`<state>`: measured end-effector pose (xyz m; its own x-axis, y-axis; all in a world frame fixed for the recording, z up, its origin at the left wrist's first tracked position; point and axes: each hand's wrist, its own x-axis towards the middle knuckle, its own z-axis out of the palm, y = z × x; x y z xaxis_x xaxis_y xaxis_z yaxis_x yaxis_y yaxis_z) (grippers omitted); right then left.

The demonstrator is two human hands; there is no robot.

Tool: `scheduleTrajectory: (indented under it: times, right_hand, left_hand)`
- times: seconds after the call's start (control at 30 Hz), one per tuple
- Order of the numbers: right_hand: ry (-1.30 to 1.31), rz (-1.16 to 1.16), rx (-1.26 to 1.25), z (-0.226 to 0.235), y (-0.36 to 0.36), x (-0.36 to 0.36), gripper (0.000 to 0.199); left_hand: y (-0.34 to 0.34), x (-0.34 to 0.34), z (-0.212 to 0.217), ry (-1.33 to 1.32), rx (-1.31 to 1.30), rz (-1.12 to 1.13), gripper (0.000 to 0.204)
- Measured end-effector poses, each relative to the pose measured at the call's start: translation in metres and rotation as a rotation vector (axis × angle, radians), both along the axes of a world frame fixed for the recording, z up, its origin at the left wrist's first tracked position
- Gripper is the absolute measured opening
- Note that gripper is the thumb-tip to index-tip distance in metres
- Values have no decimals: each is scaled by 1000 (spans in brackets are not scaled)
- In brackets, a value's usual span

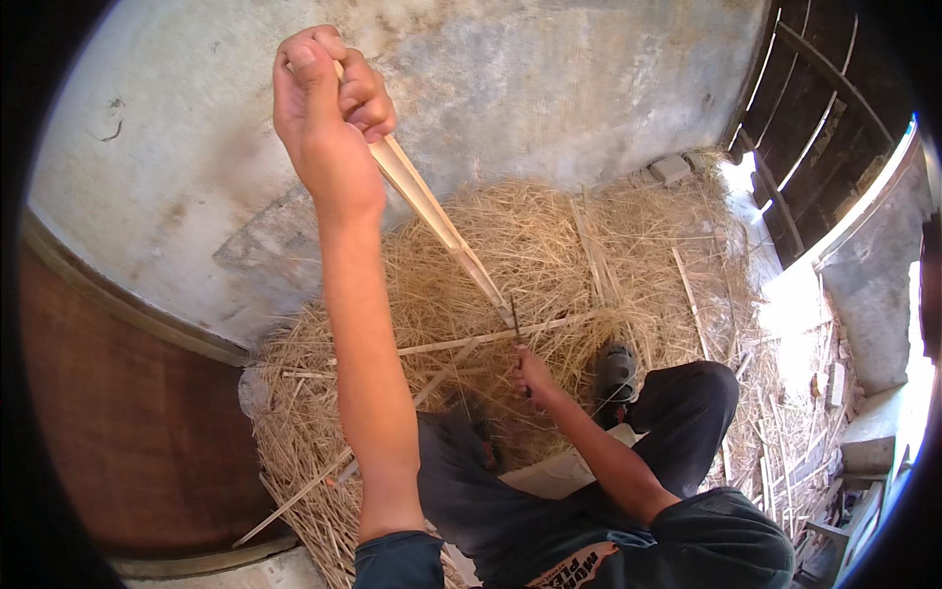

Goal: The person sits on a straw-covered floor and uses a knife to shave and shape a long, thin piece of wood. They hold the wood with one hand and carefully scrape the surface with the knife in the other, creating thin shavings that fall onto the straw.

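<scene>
My left hand point(329, 118) is raised high in front of the wall, its fingers wrapped round the upper end of a long, pale split bamboo strip point(432, 204). The strip slants down to the right and shows a hollow inner face. Low in front of me, my right hand point(534, 377) grips a knife point(516, 320) with a thin dark blade pointing up. That blade meets or crosses the strip's lower end; whether it is cutting in cannot be made out. The knife's handle is mostly hidden by my fingers.
A wide heap of straw-coloured shavings point(500, 221) covers the floor, with loose strips point(689, 299) lying on it. My dark shoe point(615, 371) stands among them. A stained wall point(589, 88) rises behind, a brown panel point(137, 412) stands left, and a grey block point(670, 170) lies at the back right.
</scene>
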<state>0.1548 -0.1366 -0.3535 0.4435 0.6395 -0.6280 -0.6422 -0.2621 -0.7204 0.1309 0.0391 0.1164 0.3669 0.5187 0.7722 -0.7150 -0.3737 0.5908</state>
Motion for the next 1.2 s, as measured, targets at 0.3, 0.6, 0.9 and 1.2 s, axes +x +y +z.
scheduleTrajectory:
  times: [0.3,0.6,0.9,1.2]
  right_hand:
    - [-86,-256,403,65,4,-5,55]
    - [286,-110,88,-8,-15,-2,46]
    - [-728,-385,106,8,-7,3,45]
    - [-1049,-184,53,78,3,19,42]
  left_hand:
    - [7,-8,1,-17,34,5,33]
    - [3,-10,-2,-14,-3,45,34]
    - [7,-8,0,-30,-34,276,34]
    - [5,-7,0,-15,-16,276,34]
